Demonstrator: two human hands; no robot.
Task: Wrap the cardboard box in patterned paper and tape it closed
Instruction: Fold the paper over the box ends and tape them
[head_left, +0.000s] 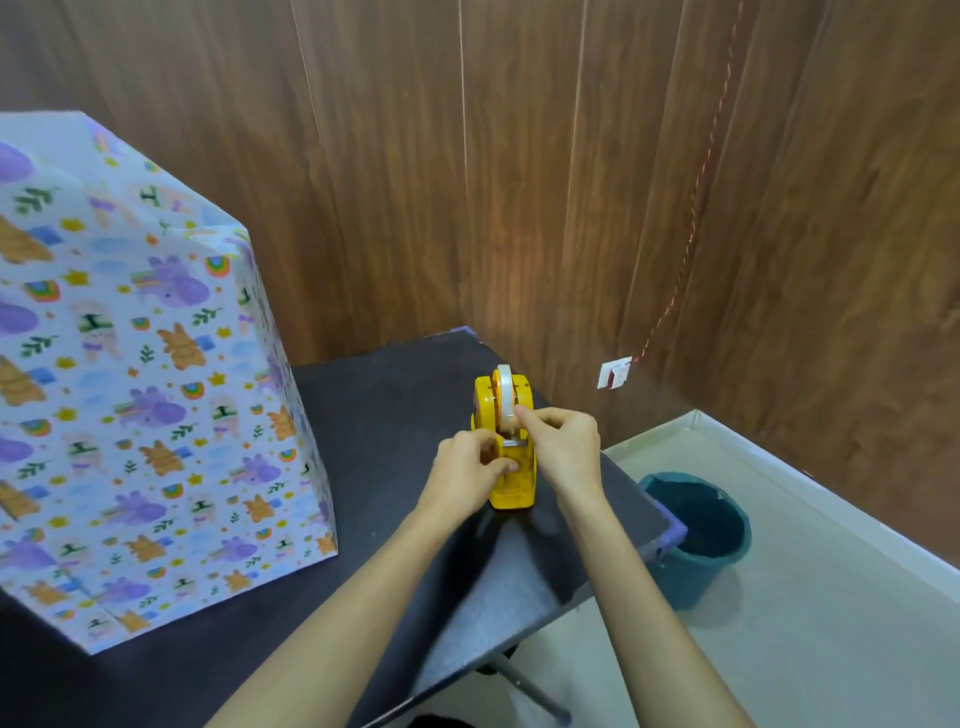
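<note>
Wood-grain panelling (519, 182) forms the wall behind a dark table (389, 395), and we record a pale floor (779, 649) to the right of it. On the left part of the table stands the cardboard box (145, 389), its visible faces fully covered in patterned paper printed with purple and orange animals, rainbows and stars. We note a folded paper edge near its upper right corner. The box sits well apart from both hands. Near the table's right edge a yellow tape dispenser (511, 493) stands upright, with a tape roll (503, 387) mounted in its top. The left hand (465, 475) grips the dispenser's left side at the cutter, fingers curled against the body. The right hand (563, 447) pinches at the front edge of the tape roll with thumb and forefinger. We cannot tell whether a free strip of tape lies between them. Below the table's right corner a teal bucket (691, 561) rests on the floor. A white wall plate (613, 373) is fixed low on the panelling, and a red cord (696, 208) runs up from it.
</note>
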